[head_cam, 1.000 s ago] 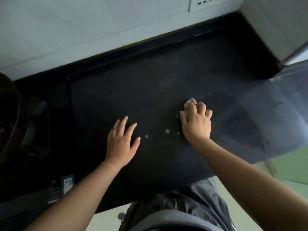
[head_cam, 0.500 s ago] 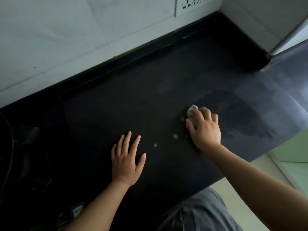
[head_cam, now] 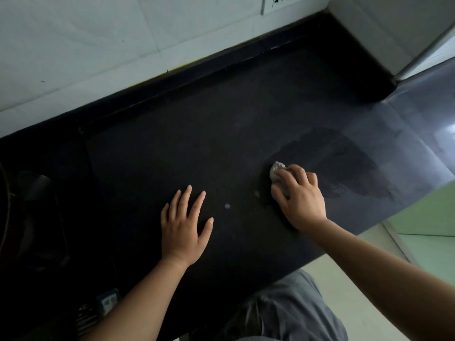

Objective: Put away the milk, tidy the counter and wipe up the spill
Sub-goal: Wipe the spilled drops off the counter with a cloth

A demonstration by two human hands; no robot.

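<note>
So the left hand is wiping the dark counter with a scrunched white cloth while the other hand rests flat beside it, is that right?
Not quite. The head view shows the right hand gripping the scrunched white cloth on the dark counter, while the left hand is the one that rests flat beside it, fingers spread.

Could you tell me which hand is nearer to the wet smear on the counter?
Right. The right hand wipes at the wet smear's left edge; the left hand rests flat, well left of it.
</note>
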